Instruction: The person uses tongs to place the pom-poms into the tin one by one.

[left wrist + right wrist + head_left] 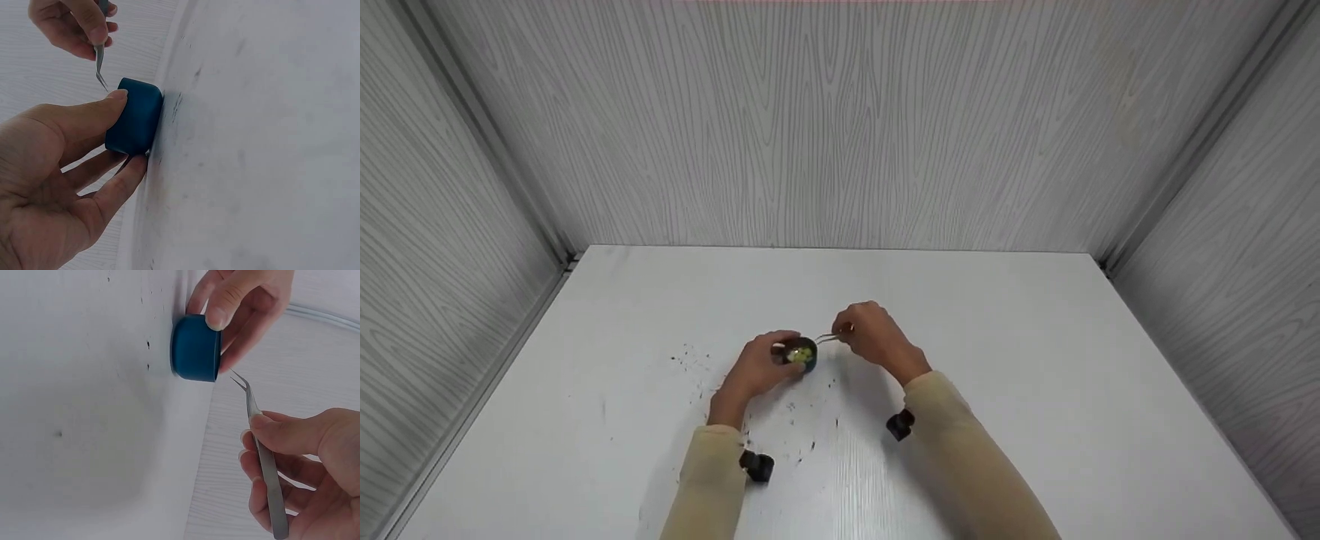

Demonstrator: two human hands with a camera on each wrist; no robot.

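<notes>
A small round blue cup (pixel 138 118) stands on the white table, its opening facing up. In the head view, yellow and whitish bits (pixel 800 355) show inside it; what they are is too small to tell. My left hand (pixel 761 365) holds the cup, thumb on one side and fingers round the other. Bent-tip metal tweezers (pixel 264 461) are pinched between the thumb and fingers of my right hand (pixel 874 332). Their slightly parted points lie just beside the cup's rim, apart from it, and nothing shows between them.
Dark specks and scuffs (pixel 690 358) mark the white tabletop (pixel 997 360) around and left of the cup. Wood-grain panels (pixel 825 127) rise at the back and both sides. Each sleeved wrist carries a small black camera (pixel 757 466).
</notes>
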